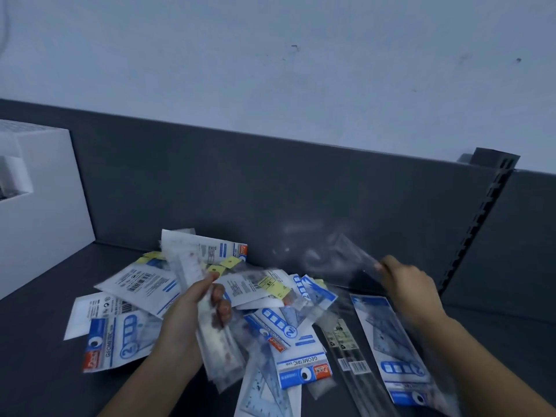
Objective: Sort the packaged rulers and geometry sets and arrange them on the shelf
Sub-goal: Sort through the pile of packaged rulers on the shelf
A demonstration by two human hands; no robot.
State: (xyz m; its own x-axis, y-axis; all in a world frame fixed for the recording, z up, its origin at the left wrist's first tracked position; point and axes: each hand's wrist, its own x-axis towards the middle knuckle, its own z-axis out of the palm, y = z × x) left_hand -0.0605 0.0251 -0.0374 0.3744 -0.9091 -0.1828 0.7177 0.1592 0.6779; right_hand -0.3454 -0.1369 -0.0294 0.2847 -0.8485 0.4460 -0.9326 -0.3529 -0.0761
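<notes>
A clear, blurred plastic sleeve [340,260], pinched in the right hand [406,284], stretches leftward over the dark grey shelf [45,371]. The left hand [198,302] grips a packaged ruler bundle [216,335] above the jumbled blue-and-white geometry-set packs [294,335].

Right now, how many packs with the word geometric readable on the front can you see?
2. One geometric pack lies at the pile's left edge, beside the left hand. The other geometric pack lies lower centre. More may be hidden under the pile or blurred.
</notes>
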